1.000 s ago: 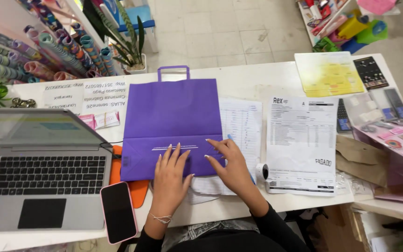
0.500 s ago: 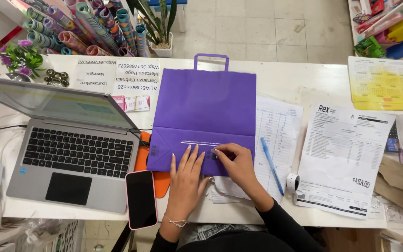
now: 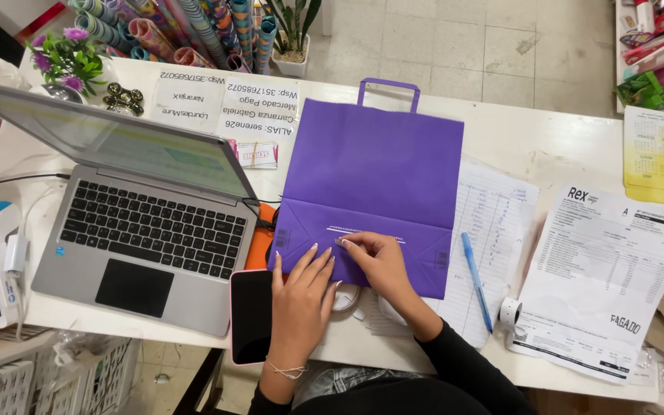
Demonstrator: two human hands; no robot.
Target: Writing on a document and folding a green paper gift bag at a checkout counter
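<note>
Purple paper bag (image 3: 374, 165) lies flat as left hand (image 3: 301, 288) presses spread, right hand (image 3: 374, 257) pinching its folded flap (image 3: 363, 238); firm, even pressure suits creasing.

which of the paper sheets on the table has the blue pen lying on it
The handwritten lined sheet just right of the purple paper bag; the blue pen lies on it. The printed invoice and yellow calendar farther right carry no pen.
</note>
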